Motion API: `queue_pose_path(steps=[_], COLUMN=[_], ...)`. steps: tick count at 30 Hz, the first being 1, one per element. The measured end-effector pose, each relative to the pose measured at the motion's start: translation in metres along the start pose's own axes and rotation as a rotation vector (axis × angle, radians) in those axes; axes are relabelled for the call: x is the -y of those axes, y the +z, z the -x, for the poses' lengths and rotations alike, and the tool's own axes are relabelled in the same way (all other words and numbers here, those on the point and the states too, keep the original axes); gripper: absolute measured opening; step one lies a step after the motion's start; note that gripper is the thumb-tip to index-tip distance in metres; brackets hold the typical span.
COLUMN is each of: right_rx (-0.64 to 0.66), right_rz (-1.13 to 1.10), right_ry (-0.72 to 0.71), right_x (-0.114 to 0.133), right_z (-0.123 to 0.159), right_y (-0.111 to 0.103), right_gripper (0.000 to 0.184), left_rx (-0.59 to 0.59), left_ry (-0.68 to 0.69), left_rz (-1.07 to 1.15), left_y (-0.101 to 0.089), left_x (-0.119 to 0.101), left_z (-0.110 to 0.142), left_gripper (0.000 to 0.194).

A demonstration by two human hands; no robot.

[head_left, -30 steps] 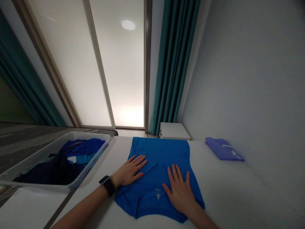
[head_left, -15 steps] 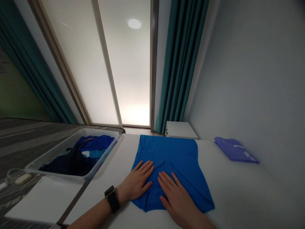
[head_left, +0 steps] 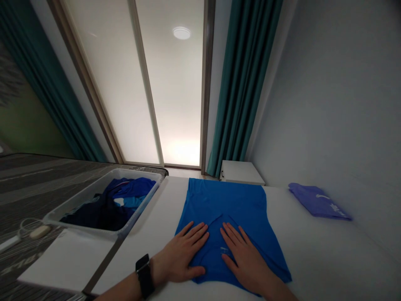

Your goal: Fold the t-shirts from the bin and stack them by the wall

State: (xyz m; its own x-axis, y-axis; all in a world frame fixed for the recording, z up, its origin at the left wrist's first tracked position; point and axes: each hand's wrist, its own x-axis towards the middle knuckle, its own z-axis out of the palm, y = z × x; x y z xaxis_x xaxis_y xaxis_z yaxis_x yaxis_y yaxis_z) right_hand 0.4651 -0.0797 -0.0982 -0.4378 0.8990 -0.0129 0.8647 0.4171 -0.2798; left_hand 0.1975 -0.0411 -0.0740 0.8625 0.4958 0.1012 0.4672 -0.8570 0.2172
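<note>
Blue shirt (head_left: 228,200) runs lengthwise away, neck end nearest.

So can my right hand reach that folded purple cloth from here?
Probably yes: your right hand lies flat on the blue shirt, with only shirt and white tabletop between it and the purple cloth.

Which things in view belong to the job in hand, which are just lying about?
Job:
blue shirt, under left hand and right hand
white table beneath it
clothes tub and folded purple cloth, likely; both untouched

Lying about:
pale oval object, left
white cabinet
</note>
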Motion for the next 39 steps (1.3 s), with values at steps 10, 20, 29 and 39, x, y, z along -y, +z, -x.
queue_pose_path(steps=[10, 20, 29, 39], right_rx=[-0.374, -0.427, -0.505, -0.463], right_rz=[-0.037, 0.015, 0.084, 0.183], right_ry=[-0.116, -0.184, -0.286, -0.389], right_x=[-0.011, -0.034, -0.032, -0.043], right_z=[0.056, 0.097, 0.099, 0.113], right_y=[-0.008, 0.006, 0.013, 0.025], right_gripper=[0.008, 0.008, 0.012, 0.028], left_rx=[-0.197, -0.206, -0.245, -0.292], left_ry=[-0.088, -0.081, -0.090, -0.043], left_rz=[0.109, 0.140, 0.157, -0.051], left_y=[-0.006, 0.006, 0.004, 0.016], left_x=[-0.037, -0.036, -0.042, -0.046], left_z=[0.031, 0.036, 0.036, 0.058], left_gripper=[0.011, 0.010, 0.015, 0.051])
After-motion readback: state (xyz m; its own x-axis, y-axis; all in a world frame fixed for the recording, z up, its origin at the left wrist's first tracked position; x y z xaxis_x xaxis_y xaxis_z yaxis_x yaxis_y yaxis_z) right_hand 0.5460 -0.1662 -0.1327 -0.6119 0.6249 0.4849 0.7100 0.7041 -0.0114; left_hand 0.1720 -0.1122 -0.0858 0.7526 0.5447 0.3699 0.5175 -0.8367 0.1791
